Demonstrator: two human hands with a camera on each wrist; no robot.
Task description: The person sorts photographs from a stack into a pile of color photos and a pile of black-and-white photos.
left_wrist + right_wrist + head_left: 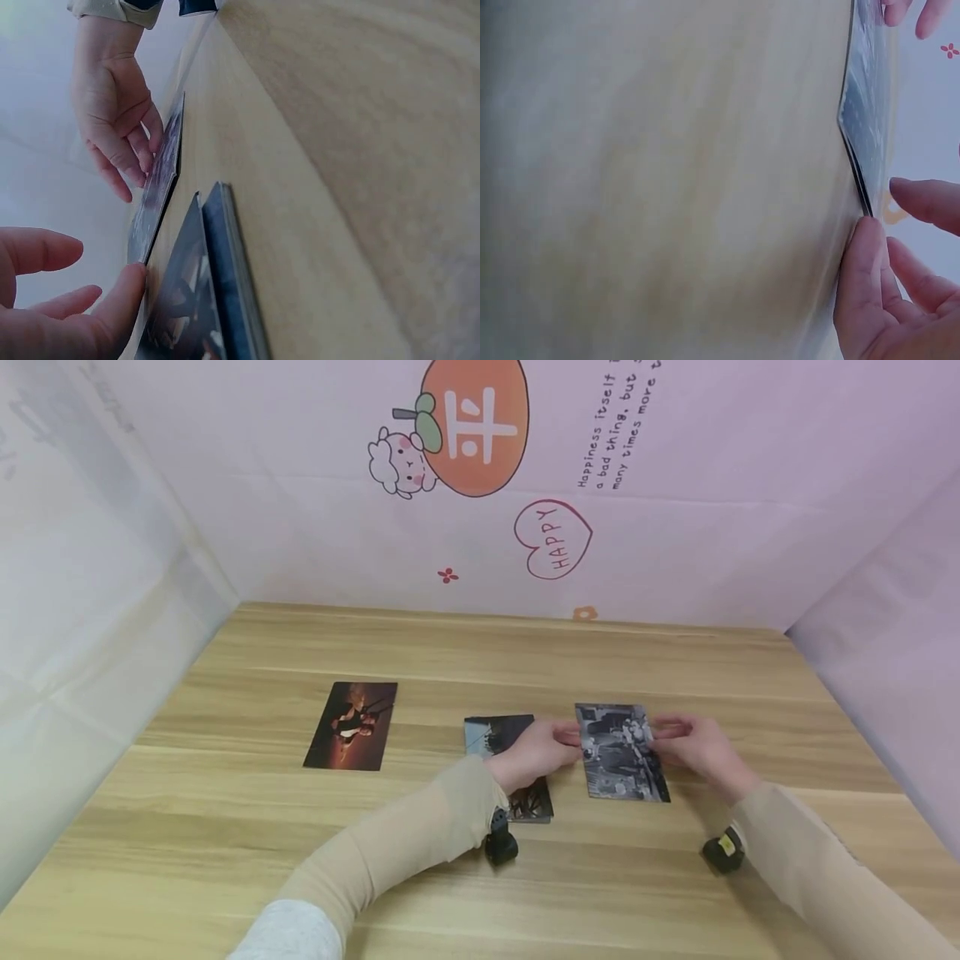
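Observation:
A black-and-white photo card [621, 753] lies on the wooden table between the two hands. My left hand [536, 750] touches its left edge with a digit, the other fingers held apart from it, as the left wrist view shows. At the opposite edge, my right hand [699, 752] touches the card with one digit while its other fingers stay spread in the right wrist view. Under my left hand and wrist sits a small stack of photo cards [531, 802], partly covered; its layered edges [236, 262] show in the left wrist view.
Off to the left, a dark reddish photo card [352, 727] with figures on it lies by itself on the table [225, 827]. A printed white cloth [337, 543] stands behind the far table edge, and pale cloth sides flank the table. Both wrists carry small black devices.

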